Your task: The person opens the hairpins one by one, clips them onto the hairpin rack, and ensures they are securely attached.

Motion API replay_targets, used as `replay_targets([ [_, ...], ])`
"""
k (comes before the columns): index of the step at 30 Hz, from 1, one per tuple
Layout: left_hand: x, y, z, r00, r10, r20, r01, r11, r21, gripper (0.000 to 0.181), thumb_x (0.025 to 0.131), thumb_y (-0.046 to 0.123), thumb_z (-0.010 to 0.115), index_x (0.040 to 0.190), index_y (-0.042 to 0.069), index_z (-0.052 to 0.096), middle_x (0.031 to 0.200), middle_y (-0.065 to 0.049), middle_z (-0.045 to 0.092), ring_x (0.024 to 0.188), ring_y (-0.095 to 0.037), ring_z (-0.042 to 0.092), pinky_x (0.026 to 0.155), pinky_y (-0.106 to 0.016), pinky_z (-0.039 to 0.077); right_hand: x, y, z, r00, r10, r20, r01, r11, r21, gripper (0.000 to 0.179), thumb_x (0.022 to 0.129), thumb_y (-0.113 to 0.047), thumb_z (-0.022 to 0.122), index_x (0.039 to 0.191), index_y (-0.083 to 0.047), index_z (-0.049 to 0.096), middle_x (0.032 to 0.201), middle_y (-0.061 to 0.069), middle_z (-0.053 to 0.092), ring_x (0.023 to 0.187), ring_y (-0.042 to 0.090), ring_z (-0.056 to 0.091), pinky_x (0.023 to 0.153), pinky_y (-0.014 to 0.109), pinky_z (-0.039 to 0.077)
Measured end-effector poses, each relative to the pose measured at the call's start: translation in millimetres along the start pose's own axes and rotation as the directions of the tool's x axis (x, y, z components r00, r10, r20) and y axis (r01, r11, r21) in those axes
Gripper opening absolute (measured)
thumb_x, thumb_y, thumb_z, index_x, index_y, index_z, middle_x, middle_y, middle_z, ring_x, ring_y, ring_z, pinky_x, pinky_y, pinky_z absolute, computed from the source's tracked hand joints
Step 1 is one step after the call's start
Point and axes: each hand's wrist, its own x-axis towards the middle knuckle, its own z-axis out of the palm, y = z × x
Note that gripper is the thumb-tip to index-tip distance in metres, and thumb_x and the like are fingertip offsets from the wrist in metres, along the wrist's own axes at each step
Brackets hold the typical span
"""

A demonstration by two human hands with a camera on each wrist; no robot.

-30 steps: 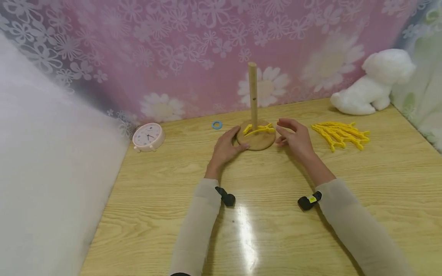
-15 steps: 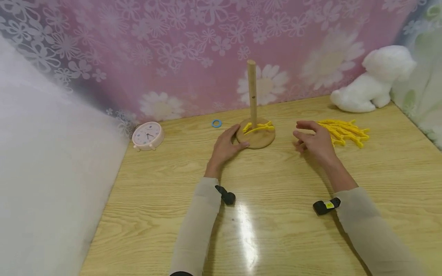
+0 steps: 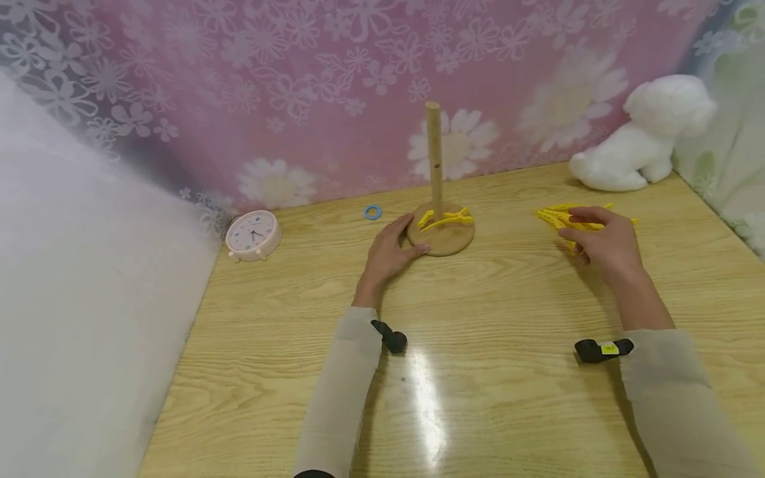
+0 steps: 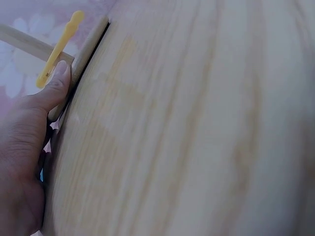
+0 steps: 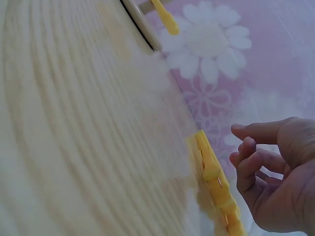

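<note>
Stretching from near to far, a table (image 3: pixel 257 345) shows pale wood grain and a glossy streak of light. A pink cloth (image 3: pixel 335 133) printed with white flowers rises along the far side; a plain white panel (image 3: pixel 78 265) stands at left. At far right sits a white plush animal (image 3: pixel 642 143), fuzzy and rounded. Far and central is a wooden stand (image 3: pixel 435 159): a smooth upright post on a flat disc (image 3: pixel 449 245). The left hand (image 3: pixel 390 253) grips the disc's left rim between thumb and curved fingers. At right, the right hand (image 3: pixel 606 247) hangs over a yellow pile (image 3: pixel 552 215) of slim, branching pieces on the table, its fingers loosely bent and grasping nothing. A round, pale-pink clock (image 3: pixel 254 234) with small feet is at far left. Slim yellow parts (image 4: pixel 59 48) lie on the disc by the post's foot. A smooth blue ring (image 3: pixel 366 212) lies left of the stand.
</note>
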Motion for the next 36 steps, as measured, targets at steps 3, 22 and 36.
replay_targets([
  [3, 1.9, 1.3, -0.8, 1.0, 0.015, 0.001, -0.015, 1.0, 0.0, 0.087, 0.093, 0.056, 0.074, 0.164, 0.024, 0.035, 0.167, 0.004, 0.036, 0.155, -0.023, 0.032, 0.127, -0.043, 0.026, -3.4, 6, -8, 1.0, 0.02, -0.003, -0.02, 0.999, -0.029, 0.06, 0.101, -0.027, 0.071, 0.151, -0.003, 0.051, 0.125, -0.003, 0.055, 0.063, 0.009, 0.059, 0.051, 0.026, 0.051],
  [22, -0.9, -2.3, 2.1, 1.0, 0.013, 0.007, -0.013, 1.0, -0.011, 0.086, 0.094, 0.054, 0.073, 0.165, 0.024, 0.034, 0.167, 0.003, 0.036, 0.155, -0.024, 0.031, 0.127, -0.045, 0.026, -8.0, 21, 4, 0.997, -0.074, 0.035, 0.079, 0.976, -0.201, 0.042, 0.094, -0.015, 0.079, 0.133, 0.0, 0.069, 0.124, 0.021, 0.069, 0.066, 0.008, 0.055, 0.055, 0.023, 0.048],
  [36, -2.4, 0.5, 0.1, 1.0, 0.016, 0.0, -0.016, 1.0, -0.007, 0.086, 0.094, 0.055, 0.073, 0.165, 0.023, 0.035, 0.168, 0.002, 0.036, 0.155, -0.025, 0.031, 0.127, -0.045, 0.027, -9.5, 21, 6, 0.994, -0.066, 0.083, 0.078, 0.987, -0.141, 0.05, 0.096, -0.018, 0.078, 0.138, 0.002, 0.06, 0.079, 0.002, 0.071, 0.05, 0.018, 0.059, 0.045, 0.031, 0.051],
])
